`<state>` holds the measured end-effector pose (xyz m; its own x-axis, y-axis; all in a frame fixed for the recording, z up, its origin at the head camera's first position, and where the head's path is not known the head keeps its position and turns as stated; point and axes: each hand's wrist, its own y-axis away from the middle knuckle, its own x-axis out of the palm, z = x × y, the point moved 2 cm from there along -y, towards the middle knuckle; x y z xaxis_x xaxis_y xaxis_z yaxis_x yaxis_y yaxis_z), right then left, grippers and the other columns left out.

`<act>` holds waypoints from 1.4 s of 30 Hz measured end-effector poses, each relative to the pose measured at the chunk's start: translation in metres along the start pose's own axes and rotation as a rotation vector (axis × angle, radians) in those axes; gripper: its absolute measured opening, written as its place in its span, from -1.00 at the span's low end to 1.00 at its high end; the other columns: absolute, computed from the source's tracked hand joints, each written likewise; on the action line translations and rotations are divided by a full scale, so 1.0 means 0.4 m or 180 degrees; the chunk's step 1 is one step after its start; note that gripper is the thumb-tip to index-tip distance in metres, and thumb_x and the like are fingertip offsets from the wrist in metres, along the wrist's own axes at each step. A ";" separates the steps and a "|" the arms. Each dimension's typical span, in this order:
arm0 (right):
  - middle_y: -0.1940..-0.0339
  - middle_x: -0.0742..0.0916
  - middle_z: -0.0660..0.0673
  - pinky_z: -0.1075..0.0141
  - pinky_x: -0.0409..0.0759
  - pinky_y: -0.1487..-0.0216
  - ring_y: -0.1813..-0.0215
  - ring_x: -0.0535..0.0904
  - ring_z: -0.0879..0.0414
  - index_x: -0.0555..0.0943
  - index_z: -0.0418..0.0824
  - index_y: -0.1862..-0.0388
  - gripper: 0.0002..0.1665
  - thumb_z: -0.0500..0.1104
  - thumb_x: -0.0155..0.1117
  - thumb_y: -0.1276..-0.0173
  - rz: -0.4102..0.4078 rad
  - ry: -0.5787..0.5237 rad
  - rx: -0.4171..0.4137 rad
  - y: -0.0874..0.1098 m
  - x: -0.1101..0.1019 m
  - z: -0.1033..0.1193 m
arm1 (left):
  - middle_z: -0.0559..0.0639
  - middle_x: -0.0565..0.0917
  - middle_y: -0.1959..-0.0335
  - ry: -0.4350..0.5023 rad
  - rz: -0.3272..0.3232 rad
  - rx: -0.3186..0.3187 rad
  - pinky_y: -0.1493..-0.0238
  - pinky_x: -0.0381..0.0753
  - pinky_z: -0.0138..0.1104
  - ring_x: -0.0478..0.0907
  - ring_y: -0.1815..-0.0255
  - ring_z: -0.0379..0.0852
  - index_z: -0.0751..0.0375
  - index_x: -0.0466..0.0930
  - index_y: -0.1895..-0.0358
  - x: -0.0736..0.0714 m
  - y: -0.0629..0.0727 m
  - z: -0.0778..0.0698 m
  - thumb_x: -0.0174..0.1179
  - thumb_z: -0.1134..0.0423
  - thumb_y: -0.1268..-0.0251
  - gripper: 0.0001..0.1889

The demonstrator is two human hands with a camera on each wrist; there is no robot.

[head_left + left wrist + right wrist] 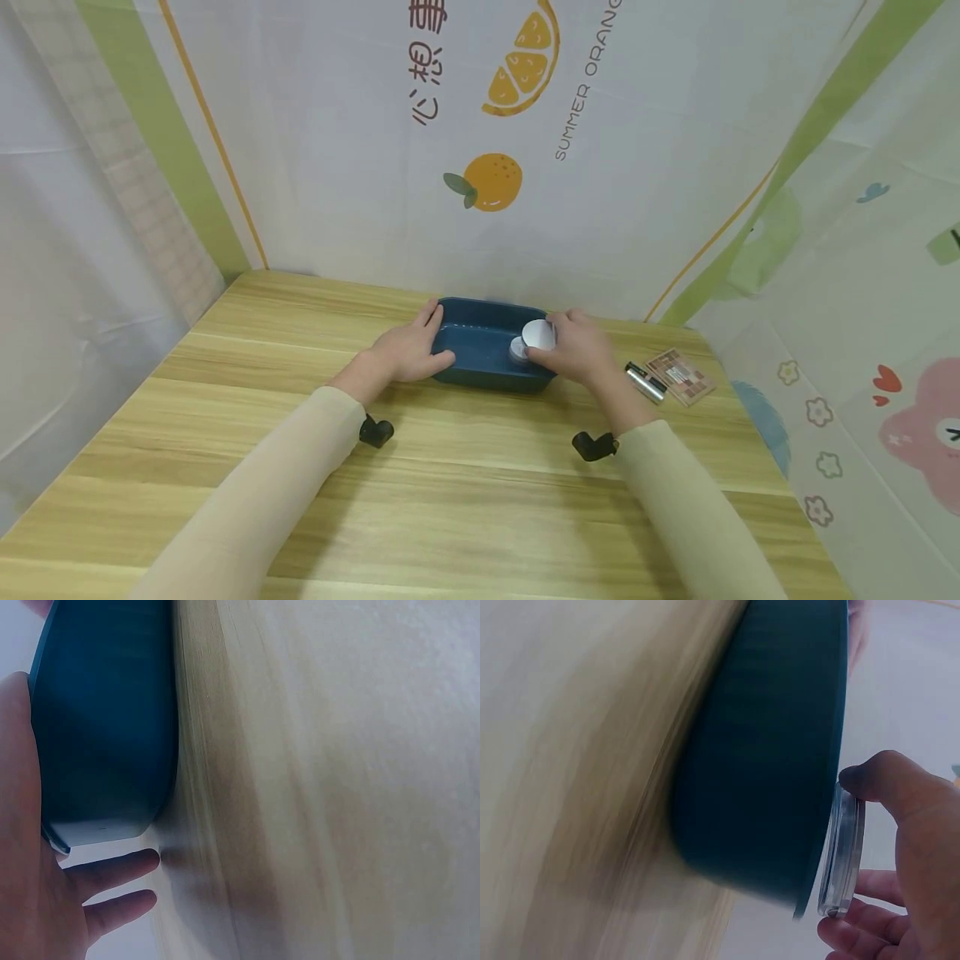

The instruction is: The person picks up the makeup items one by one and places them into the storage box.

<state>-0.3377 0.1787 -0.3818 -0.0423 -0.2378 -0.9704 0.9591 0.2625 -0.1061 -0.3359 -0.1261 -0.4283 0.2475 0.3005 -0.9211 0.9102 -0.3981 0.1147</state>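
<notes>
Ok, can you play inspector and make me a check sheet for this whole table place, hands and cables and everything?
Surface: wood-grain table, striped in light and darker tones.
Job's things: blue bin; round white-topped container held at its right end; second round container inside.
Clutter: open palette, silver tube and black tube to the bin's right.
Hands: left hand touches the bin's left end; right hand grips the white-topped container.
Cables: nothing seen.
Surroundings: white sheeting behind, with printed oranges.
</notes>
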 end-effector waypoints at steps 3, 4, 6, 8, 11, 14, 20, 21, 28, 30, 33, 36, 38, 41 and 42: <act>-0.35 0.67 -0.38 -0.12 0.69 -0.19 -0.26 0.64 -0.25 0.58 -0.35 -0.49 -0.02 0.29 0.49 -0.34 0.0037 0.0006 -0.0046 -0.003 0.006 0.019 | 0.15 -0.36 -0.89 0.0002 -0.0010 0.0001 0.57 0.25 -0.23 0.32 0.70 -0.06 0.26 -0.31 -0.83 0.002 -0.001 0.001 -0.10 -0.23 -0.61 0.01; -0.37 0.66 -0.38 -0.12 0.69 -0.21 -0.27 0.64 -0.26 0.57 -0.35 -0.50 -0.02 0.29 0.50 -0.34 0.0047 -0.0002 -0.0052 -0.004 0.008 0.025 | 0.14 -0.37 -0.89 0.0001 -0.0009 -0.0003 0.57 0.25 -0.23 0.32 0.70 -0.06 0.25 -0.32 -0.84 0.002 -0.001 0.001 -0.10 -0.24 -0.60 0.01; -0.38 0.66 -0.37 -0.13 0.69 -0.23 -0.29 0.64 -0.27 0.56 -0.34 -0.51 -0.02 0.28 0.51 -0.34 0.0053 -0.0008 -0.0066 -0.008 0.013 0.035 | 0.13 -0.38 -0.89 0.0002 -0.0004 -0.0009 0.57 0.24 -0.24 0.33 0.70 -0.06 0.24 -0.33 -0.84 0.003 -0.002 0.002 -0.11 -0.25 -0.59 0.02; -0.37 0.67 -0.36 -0.12 0.69 -0.24 -0.29 0.63 -0.27 0.56 -0.33 -0.52 -0.01 0.28 0.51 -0.34 0.0064 0.0003 -0.0077 -0.013 0.018 0.044 | 0.11 -0.40 -0.89 0.0012 0.0003 -0.0013 0.57 0.24 -0.24 0.33 0.69 -0.06 0.24 -0.33 -0.84 0.003 -0.003 0.001 -0.12 -0.25 -0.59 0.02; -0.35 0.68 -0.35 -0.11 0.69 -0.22 -0.26 0.64 -0.25 0.56 -0.31 -0.53 -0.02 0.29 0.49 -0.34 0.0091 0.0036 -0.0096 -0.023 0.027 0.058 | 0.11 -0.41 -0.88 0.0016 0.0021 -0.0015 0.57 0.25 -0.24 0.34 0.69 -0.05 0.24 -0.34 -0.84 0.002 -0.002 0.001 -0.13 -0.25 -0.58 0.03; -0.34 0.68 -0.34 -0.09 0.70 -0.21 -0.23 0.64 -0.22 0.55 -0.29 -0.55 -0.01 0.32 0.46 -0.37 0.0158 0.0128 -0.0110 -0.036 0.038 0.075 | 0.12 -0.41 -0.88 0.0011 0.0027 -0.0024 0.55 0.27 -0.23 0.42 0.66 -0.02 0.24 -0.35 -0.83 0.000 0.000 -0.001 -0.13 -0.25 -0.57 0.03; -0.40 0.65 -0.31 -0.07 0.69 -0.25 -0.27 0.62 -0.19 0.53 -0.25 -0.58 -0.01 0.35 0.44 -0.40 0.0288 0.0205 -0.0104 -0.062 0.067 0.112 | 0.14 -0.36 -0.89 -0.0051 -0.0006 -0.0043 0.48 0.42 -0.22 0.68 0.39 0.02 0.25 -0.33 -0.84 -0.002 0.001 -0.001 -0.12 -0.26 -0.54 0.05; -0.42 0.64 -0.31 -0.08 0.69 -0.26 -0.29 0.61 -0.19 0.53 -0.25 -0.58 -0.01 0.35 0.45 -0.41 0.0300 0.0196 -0.0096 -0.065 0.071 0.119 | 0.15 -0.35 -0.89 -0.0058 -0.0012 -0.0040 0.46 0.45 -0.21 0.71 0.34 0.04 0.25 -0.32 -0.84 -0.002 0.001 -0.002 -0.12 -0.27 -0.54 0.05; -0.44 0.63 -0.30 -0.08 0.68 -0.28 -0.34 0.59 -0.20 0.54 -0.23 -0.58 -0.05 0.33 0.46 -0.43 0.0336 0.0156 -0.0123 -0.083 0.089 0.160 | 0.20 -0.32 -0.88 -0.0087 -0.0087 0.0042 0.23 0.66 -0.14 0.79 -0.12 0.25 0.31 -0.27 -0.83 -0.004 0.008 -0.006 -0.13 -0.26 -0.54 0.04; -0.43 0.64 -0.29 -0.08 0.67 -0.27 -0.33 0.59 -0.19 0.54 -0.22 -0.57 -0.05 0.32 0.46 -0.43 0.0343 0.0167 -0.0127 -0.088 0.094 0.171 | 0.20 -0.32 -0.88 -0.0090 -0.0084 0.0047 0.25 0.65 -0.15 0.79 -0.12 0.25 0.30 -0.27 -0.83 -0.004 0.008 -0.006 -0.13 -0.26 -0.54 0.04; -0.42 0.64 -0.27 -0.07 0.67 -0.26 -0.31 0.60 -0.18 0.55 -0.22 -0.57 -0.07 0.32 0.46 -0.44 0.0378 0.0219 -0.0129 -0.097 0.103 0.185 | 0.20 -0.32 -0.88 -0.0088 -0.0075 0.0060 0.36 0.57 -0.19 0.80 -0.01 0.21 0.30 -0.28 -0.83 -0.003 0.008 -0.005 -0.14 -0.26 -0.54 0.04; -0.41 0.65 -0.27 -0.06 0.67 -0.27 -0.29 0.61 -0.17 0.55 -0.22 -0.56 -0.08 0.33 0.45 -0.45 0.0432 0.0268 -0.0133 -0.105 0.112 0.197 | 0.21 -0.31 -0.88 -0.0088 -0.0066 0.0071 0.41 0.52 -0.21 0.80 0.04 0.18 0.30 -0.28 -0.83 -0.004 0.008 -0.004 -0.14 -0.26 -0.54 0.04; -0.41 0.66 -0.27 -0.06 0.67 -0.27 -0.28 0.62 -0.16 0.56 -0.22 -0.56 -0.08 0.33 0.45 -0.46 0.0471 0.0291 -0.0146 -0.111 0.120 0.205 | 0.21 -0.31 -0.88 -0.0098 -0.0073 0.0070 0.38 0.55 -0.21 0.79 -0.01 0.20 0.30 -0.28 -0.83 -0.004 0.009 -0.003 -0.14 -0.26 -0.54 0.04; -0.41 0.67 -0.25 -0.05 0.67 -0.28 -0.27 0.63 -0.15 0.56 -0.20 -0.56 -0.09 0.34 0.44 -0.46 0.0535 0.0338 -0.0169 -0.121 0.131 0.212 | 0.22 -0.30 -0.88 -0.0109 -0.0082 0.0067 0.31 0.62 -0.18 0.79 -0.08 0.24 0.30 -0.28 -0.83 -0.002 0.008 -0.003 -0.13 -0.27 -0.54 0.04; -0.41 0.67 -0.25 -0.05 0.66 -0.29 -0.28 0.63 -0.14 0.56 -0.19 -0.56 -0.09 0.34 0.43 -0.46 0.0559 0.0353 -0.0173 -0.124 0.135 0.214 | 0.22 -0.29 -0.88 -0.0114 -0.0089 0.0067 0.28 0.65 -0.16 0.78 -0.12 0.25 0.30 -0.28 -0.83 -0.002 0.007 -0.003 -0.12 -0.27 -0.54 0.04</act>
<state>-0.3637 0.0726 -0.4103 0.0908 -0.0804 -0.9926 0.9381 0.3415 0.0581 -0.3329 -0.1265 -0.4269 0.2097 0.2808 -0.9366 0.9093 -0.4083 0.0811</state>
